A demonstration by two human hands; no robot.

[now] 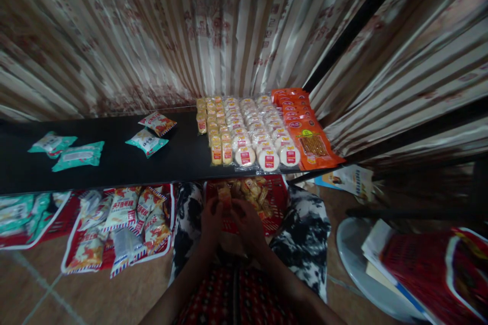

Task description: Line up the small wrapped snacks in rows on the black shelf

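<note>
Over the red basket (280,218) between the knees, my left hand (212,217) and my right hand (246,217) are closed on a small yellow wrapped snack (224,194), one at each side of it. More yellow wrapped snacks (251,188) lie loose in that basket. Above the hands, on the black shelf (179,162), similar yellow packs (216,149) stand in rows. Beside them are rows of round white wrapped crackers (244,156), then overlapping orange packets (314,144). The fingertips are dim and partly blurred.
Several turquoise (78,156) and red-and-white snack bags (158,122) lie along the shelf's left. Below it is a red basket of snack bags (124,208). A grey stool (351,248) holding packets stands at right. A striped curtain (213,35) hangs behind.
</note>
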